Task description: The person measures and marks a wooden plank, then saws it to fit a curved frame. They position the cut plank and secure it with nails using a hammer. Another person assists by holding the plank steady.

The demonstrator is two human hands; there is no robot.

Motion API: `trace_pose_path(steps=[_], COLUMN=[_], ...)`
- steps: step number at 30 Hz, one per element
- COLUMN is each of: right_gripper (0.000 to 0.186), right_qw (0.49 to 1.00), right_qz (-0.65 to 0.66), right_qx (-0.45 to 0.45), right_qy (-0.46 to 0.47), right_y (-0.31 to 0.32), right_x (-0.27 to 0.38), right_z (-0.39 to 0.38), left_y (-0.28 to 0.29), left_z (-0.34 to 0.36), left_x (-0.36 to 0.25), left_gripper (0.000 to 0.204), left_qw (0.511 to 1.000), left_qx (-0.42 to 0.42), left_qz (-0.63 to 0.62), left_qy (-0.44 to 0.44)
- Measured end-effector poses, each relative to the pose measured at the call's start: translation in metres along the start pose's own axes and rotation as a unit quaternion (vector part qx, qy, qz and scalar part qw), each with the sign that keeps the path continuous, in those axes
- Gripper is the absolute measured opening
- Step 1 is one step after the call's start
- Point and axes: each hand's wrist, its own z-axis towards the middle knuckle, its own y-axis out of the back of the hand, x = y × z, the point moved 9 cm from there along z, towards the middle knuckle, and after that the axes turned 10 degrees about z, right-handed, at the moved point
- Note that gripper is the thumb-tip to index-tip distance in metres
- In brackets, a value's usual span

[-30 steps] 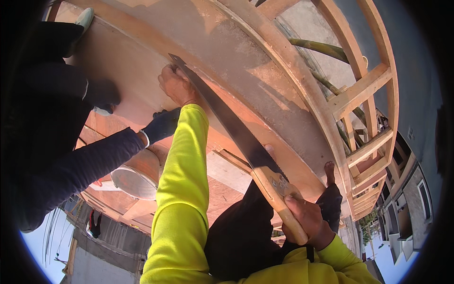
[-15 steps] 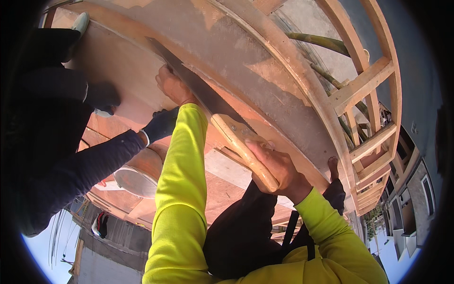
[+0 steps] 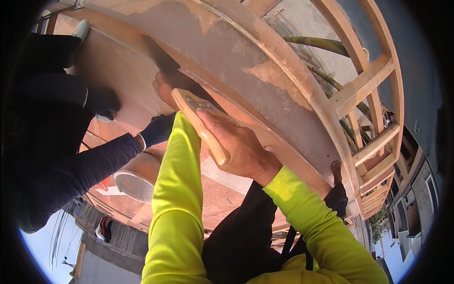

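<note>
Wooden sheeting [image 3: 231, 54] spreads beneath the handsaw [image 3: 184, 81], outdoors beside curved timber framing [image 3: 362, 86].

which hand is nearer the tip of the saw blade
Left. The left hand is beside the blade, below the tip in view; the right hand grips the handle at the other end.

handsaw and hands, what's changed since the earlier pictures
The right hand has pushed the handsaw toward the picture's upper left, so its wooden handle is now close to the left hand. Nothing was taken hold of or let go. The left hand stays roughly in place beside the blade. The co-worker's gloved hand is about where it was.
</note>
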Motion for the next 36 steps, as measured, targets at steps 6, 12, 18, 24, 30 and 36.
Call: trace_pose_path(steps=[6,12,18,24,30,36], right_gripper=[0.065,0.073,0.052,0.069,0.050,0.066], right_qw=[0.991,0.995,0.985,0.999,0.987,0.993], right_qz=[0.011,0.050,-0.022,0.025,0.019,0.032], right_qx=[0.059,0.058,0.093,0.037,0.077,0.070], right_qy=[-0.122,-0.060,-0.147,-0.018,-0.139,-0.092], right_y=[0.078,0.040,0.083,0.042,0.076,0.045], right_x=[0.062,-0.013,0.061,-0.015,0.050,-0.010], right_z=[-0.162,-0.042,-0.175,-0.046,-0.155,-0.067], left_y=[0.004,0.003,0.004,0.002,0.011,0.008], left_z=[-0.004,-0.001,0.002,0.002,0.001,0.000], left_x=[-0.001,-0.007,-0.002,-0.018,0.017,-0.006], left_gripper=[0.020,0.024,0.024,0.025,0.025,0.025], left_qw=[0.996,0.994,0.996,0.995,0.996,0.996], left_qx=[-0.001,-0.004,-0.028,-0.034,-0.026,-0.044], left_qz=[-0.010,-0.021,0.004,-0.031,0.005,-0.028], left_qy=[0.088,0.106,0.089,0.088,0.088,0.071])
